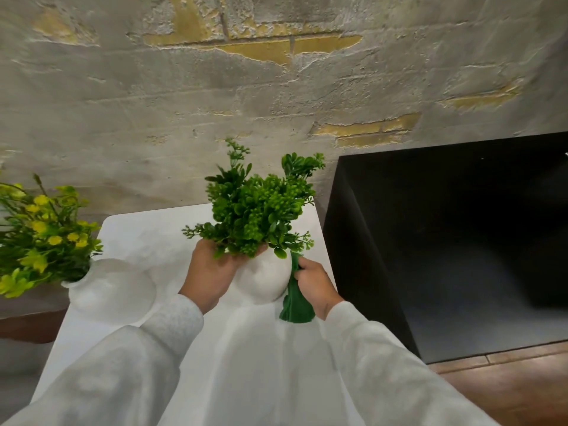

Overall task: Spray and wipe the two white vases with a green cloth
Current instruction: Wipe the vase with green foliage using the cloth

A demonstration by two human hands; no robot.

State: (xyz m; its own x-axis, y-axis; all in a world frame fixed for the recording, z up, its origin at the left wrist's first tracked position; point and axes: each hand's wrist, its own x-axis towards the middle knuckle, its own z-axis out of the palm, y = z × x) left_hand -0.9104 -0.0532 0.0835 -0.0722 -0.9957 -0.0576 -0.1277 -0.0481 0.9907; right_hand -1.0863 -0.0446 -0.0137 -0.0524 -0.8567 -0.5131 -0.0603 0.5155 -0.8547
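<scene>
My left hand [212, 272]: fingers curled round the neck of the near vase [264, 281], just under the foliage; fingertips partly hidden by leaves. My right hand [316, 284]: fingers clenched round the bunched green cloth [295, 299], holding its upper part against the vase's right flank; the loose end hangs down below my fist.

Near vase: round-bellied, matte white, slightly rough surface, narrow neck. It sits between my two hands over the middle of the white table [147, 235]; whether its base touches the tabletop I cannot tell. It carries a dense bunch of dark and light green sprigs [258, 210].

Second vase [113, 290]: same white, bulbous form, at the table's left edge, well apart from the first, tilted left, with yellow-flowered stems [40, 238] spilling past the edge.

Surroundings: black cabinet [461, 241] just right of the table; patchy grey plaster wall [276, 87] behind; wood floor [507, 388] lower right.
</scene>
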